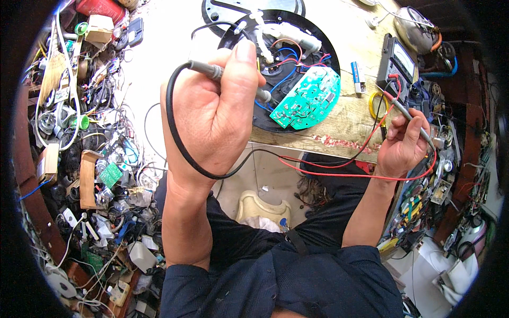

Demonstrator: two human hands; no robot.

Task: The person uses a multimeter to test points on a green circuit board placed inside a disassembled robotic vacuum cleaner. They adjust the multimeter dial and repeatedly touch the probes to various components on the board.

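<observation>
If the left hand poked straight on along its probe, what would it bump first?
Probably the green circuit board, just ahead of the grey probe in the left hand, but depth is unclear.

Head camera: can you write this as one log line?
left hand: black-wired probe | right hand: red-wired probe | circuit board: green, over round black base

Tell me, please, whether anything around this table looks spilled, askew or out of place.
Yes: reddish bits streak the wooden table near its front edge, perhaps spilled crumbs or surface wear. The green circuit board lies slanted across the round black housing, apparently loose. At left, cables and parts form a tangled heap.
</observation>
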